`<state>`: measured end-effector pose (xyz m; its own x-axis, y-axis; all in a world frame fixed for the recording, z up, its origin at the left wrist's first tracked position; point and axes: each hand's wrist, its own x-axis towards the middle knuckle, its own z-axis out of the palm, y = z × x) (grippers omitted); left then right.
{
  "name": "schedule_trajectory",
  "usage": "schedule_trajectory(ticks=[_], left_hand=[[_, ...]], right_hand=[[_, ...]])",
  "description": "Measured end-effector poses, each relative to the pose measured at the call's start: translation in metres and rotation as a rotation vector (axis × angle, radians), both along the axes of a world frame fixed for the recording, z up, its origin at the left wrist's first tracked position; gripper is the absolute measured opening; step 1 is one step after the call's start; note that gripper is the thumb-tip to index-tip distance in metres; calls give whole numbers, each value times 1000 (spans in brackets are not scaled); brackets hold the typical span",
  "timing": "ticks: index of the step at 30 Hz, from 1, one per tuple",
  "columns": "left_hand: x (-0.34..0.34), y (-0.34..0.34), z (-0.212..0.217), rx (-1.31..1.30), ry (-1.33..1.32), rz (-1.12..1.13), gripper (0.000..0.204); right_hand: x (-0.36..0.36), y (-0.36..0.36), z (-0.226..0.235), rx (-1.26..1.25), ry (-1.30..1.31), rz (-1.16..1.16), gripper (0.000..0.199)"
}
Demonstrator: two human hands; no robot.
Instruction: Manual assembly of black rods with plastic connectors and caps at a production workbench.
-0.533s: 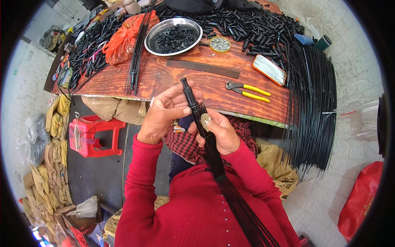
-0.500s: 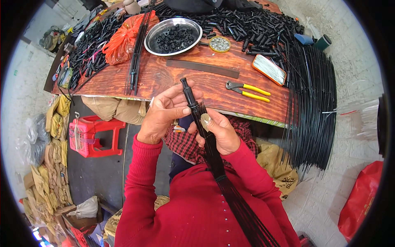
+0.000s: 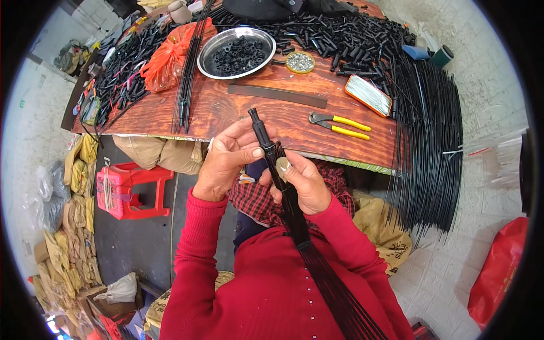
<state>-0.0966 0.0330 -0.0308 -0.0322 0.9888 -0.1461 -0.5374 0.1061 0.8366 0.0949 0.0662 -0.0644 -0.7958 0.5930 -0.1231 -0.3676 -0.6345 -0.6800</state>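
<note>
Head view: we see almost nothing shifted; left hand and right hand keep pinching the black rod bundle, upright above the counter edge, so work holds steady.

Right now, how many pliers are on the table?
1: yellow-handled pliers lie on the wooden table, right of centre, below the flat orange tin. Others may be hidden among the black parts.

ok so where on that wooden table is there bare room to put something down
Bare wood lies between the flat dark strip and the table's near edge, left of the yellow-handled pliers. The far side is crowded: black tube pieces, metal bowl, orange bag.
</note>
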Motion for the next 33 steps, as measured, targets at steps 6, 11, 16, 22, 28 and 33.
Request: schedule_trajectory(ticks=[6,11,16,22,28,33], left_hand=[[2,0,-4,7,42,28,65],[6,-1,-6,12,62,79,60],[9,0,-10,28,117,125,58],[17,0,-11,36,227,184,57],[10,2,-23,23,98,128,56],[8,3,-26,39,22,56,59]], right_hand=[[2,-1,3,16,-44,-28,43],[0,-1,4,40,-76,-43,40],[-1,1,1,63,-97,-59,37],[1,3,-1,49,-106,-64,39],[3,2,-5,16,-49,-42,42],[2,0,-2,29,-65,-56,43]])
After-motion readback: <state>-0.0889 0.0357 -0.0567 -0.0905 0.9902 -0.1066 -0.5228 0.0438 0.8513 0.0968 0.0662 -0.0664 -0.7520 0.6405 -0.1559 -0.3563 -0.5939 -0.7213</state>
